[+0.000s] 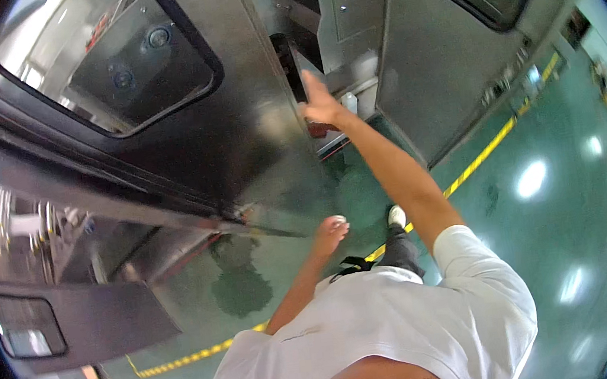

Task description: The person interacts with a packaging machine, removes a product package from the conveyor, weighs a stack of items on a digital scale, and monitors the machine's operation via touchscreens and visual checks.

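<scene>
My right hand [322,105] reaches forward at the edge of a grey metal door [259,131] with a black-framed window. Its fingers are stretched out and slightly blurred, and I see nothing in them. Whether it touches the door's edge I cannot tell. My left hand [332,235] hangs low in front of my waist with its fingers curled in. A small whitish spot shows at its fingertips, too small to name. Beyond the right hand is the inside of a metal cabinet [354,8], with a white bottle [350,102] low down in it.
A second metal door [446,61] with a window stands swung out on the right. At left is another metal compartment with its own door [94,322]. Yellow-and-black tape [493,142] crosses the green floor [548,236]; a dark wet-looking patch [242,290] lies at left.
</scene>
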### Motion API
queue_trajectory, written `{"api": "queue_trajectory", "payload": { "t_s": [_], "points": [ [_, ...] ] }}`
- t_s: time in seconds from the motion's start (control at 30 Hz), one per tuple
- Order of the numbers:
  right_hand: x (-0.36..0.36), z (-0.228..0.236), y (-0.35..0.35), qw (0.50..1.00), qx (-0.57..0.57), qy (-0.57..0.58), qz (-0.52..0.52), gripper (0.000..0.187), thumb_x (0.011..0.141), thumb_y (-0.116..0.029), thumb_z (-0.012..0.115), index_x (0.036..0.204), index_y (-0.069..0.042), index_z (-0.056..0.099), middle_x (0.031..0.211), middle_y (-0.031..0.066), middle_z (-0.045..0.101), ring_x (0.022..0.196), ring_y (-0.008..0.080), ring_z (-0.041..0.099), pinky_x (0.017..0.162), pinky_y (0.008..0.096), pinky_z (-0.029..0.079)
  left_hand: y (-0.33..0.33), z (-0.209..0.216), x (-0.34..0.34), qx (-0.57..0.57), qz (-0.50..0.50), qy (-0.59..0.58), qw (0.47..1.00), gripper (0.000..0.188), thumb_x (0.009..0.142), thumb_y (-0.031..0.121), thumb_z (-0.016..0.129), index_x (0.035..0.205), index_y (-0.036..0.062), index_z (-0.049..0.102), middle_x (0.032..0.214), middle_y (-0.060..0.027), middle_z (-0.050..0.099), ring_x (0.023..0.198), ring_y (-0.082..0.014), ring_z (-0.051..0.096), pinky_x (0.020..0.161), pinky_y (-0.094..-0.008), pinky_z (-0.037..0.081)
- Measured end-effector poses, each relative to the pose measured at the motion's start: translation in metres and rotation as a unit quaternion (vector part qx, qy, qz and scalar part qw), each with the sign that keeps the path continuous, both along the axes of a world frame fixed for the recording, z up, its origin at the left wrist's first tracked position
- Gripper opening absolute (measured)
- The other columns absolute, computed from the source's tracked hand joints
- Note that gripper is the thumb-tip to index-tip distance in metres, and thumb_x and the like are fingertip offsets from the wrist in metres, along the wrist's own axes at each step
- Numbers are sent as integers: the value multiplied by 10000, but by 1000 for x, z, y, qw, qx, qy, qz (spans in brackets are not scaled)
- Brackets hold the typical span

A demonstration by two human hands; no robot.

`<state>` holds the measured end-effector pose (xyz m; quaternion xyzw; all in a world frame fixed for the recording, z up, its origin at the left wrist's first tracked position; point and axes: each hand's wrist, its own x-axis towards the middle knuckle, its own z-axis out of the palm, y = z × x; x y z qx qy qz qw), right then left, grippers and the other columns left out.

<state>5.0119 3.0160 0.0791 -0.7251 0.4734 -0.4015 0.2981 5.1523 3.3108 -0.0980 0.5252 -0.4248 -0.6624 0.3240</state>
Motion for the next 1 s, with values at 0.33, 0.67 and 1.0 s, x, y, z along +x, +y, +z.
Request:
{"api": "queue_trajectory", "payload": {
  "t_s": [0.33,0.67,1.0],
  "points": [
    [3,11,14,949,138,-62,278,649,907,-253,611,1452,16,382,1430,259,466,1351,377,441,1121,441,349,-39,-22,-72,-42,121,-131,983,253,979,219,604,1149,33,626,1161,-73,642,1039,-184,610,927,-367,486],
    [103,-40,144,759,24,-173,627,283,874,-194,669,1055,-27,530,1034,163,513,991,351,552,853,475,505,-126,-58,-80,47,288,-185,938,231,932,134,677,1126,26,613,1009,-103,706,921,-160,660,775,-302,531],
    [183,-207,-67,655,221,-131,711,297,977,-178,579,1227,-19,573,1269,154,571,1221,326,532,1055,419,422,-278,-302,79,-62,501,-154,850,159,907,95,656,1044,28,613,947,-66,673,844,-166,624,764,-308,515]
  ]
}}
